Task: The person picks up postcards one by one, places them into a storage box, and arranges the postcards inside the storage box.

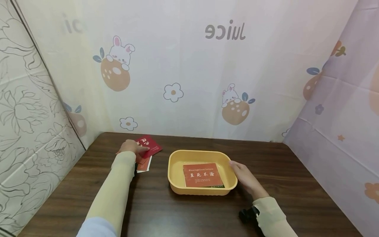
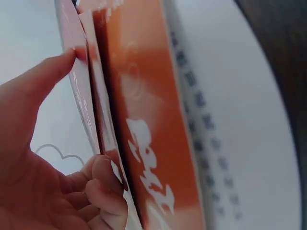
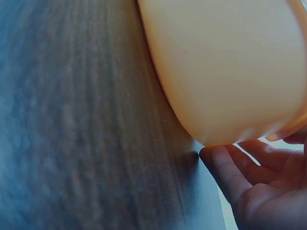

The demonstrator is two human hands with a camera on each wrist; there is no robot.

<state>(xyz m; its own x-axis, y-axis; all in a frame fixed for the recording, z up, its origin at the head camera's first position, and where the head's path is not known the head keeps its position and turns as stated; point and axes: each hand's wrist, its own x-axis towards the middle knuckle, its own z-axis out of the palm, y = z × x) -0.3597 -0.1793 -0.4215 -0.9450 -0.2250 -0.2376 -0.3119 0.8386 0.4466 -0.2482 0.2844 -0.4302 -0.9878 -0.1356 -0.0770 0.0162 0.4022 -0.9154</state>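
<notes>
At the table's far left, my left hand (image 1: 130, 147) holds several printed cards. A red card (image 1: 154, 147) with white characters lies uppermost, and an orange card (image 1: 143, 165) with a white edge sticks out below it. In the left wrist view the thumb lies on the outer card and the other fingers curl at the cards' edges, with a white printed sheet (image 2: 230, 96) beyond. My right hand (image 1: 244, 176) grips the right rim of a yellow plastic tray (image 1: 202, 191), its fingers against the outer wall. Inside the tray lies an orange-red card (image 1: 202, 181) with white characters.
The dark wood table (image 1: 177, 217) carries the tray and cards. A patterned curtain (image 1: 189, 65) hangs along the back edge and both sides. A black strap device (image 1: 248, 214) sits on the right wrist.
</notes>
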